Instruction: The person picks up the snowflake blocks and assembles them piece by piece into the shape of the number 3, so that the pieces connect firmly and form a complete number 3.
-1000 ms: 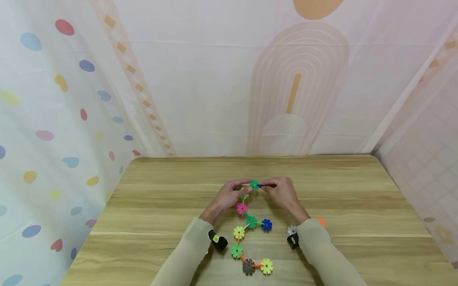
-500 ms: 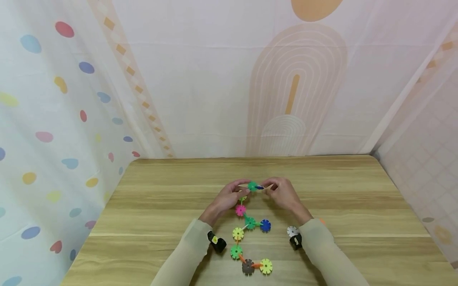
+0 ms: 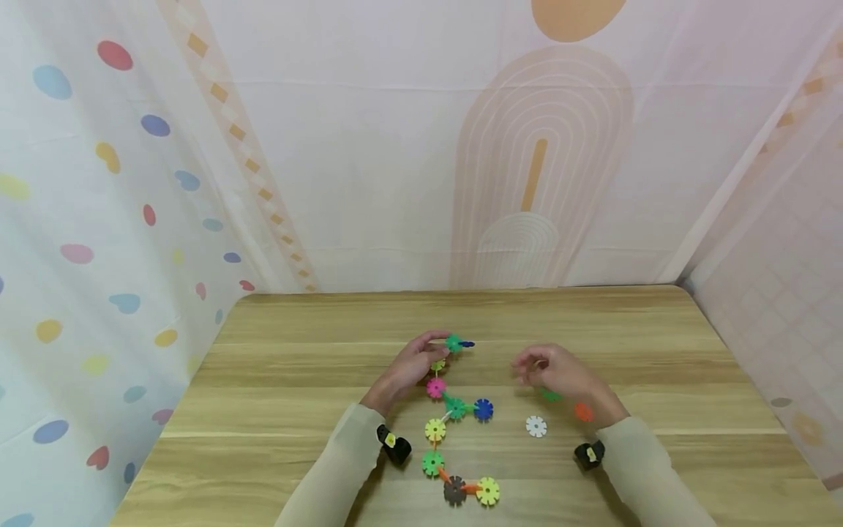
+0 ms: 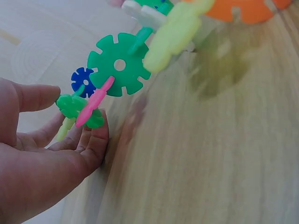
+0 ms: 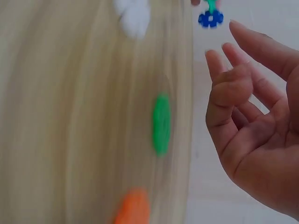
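The left hand [image 3: 411, 364] pinches the far end of the snowflake-disc chain [image 3: 454, 410], which runs toward the near edge of the bench [image 3: 296, 410], while the right hand [image 3: 556, 372] hangs loose and empty over three loose discs: green [image 3: 550, 395], orange [image 3: 583, 411] and white [image 3: 536, 426]. The step looks like fetching another piece, so the next move calls for a pinch on one disc. Bare bench lies right and far; the chain's tail sits close to the near edge.

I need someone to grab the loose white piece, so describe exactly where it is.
On the wooden table, look right of the chain of snowflake discs. The white disc lies flat and alone near the right hand, the only white piece, joined to nothing.
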